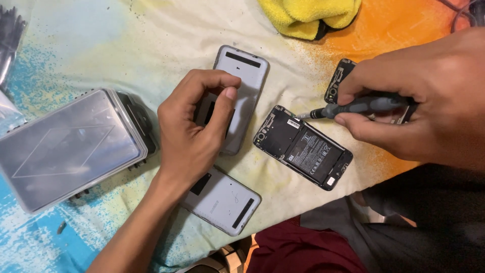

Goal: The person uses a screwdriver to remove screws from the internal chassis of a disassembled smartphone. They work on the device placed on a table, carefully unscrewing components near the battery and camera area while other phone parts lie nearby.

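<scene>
Screwdriver sits in my right hand, the grip closed around its dark grey handle, thumb below and fingers folded over the top. Its metal tip points left and touches the upper corner of the opened phone, which lies face down and tilted on the printed cloth with its back off, so the black battery and the dark frame show. Just behind my right hand a second dark phone part pokes out, mostly hidden by my fingers.

My left hand hovers to the left of the opened phone, fingers curled in with thumb and forefinger pinched together; whether anything small is caught in that grip I cannot tell. Under this hand lies a grey back cover, inner side up, and a second grey back cover lies beside my wrist, nearer to me. A clear plastic case rests well to the left on the cloth, and a yellow towel is bunched at the far edge
</scene>
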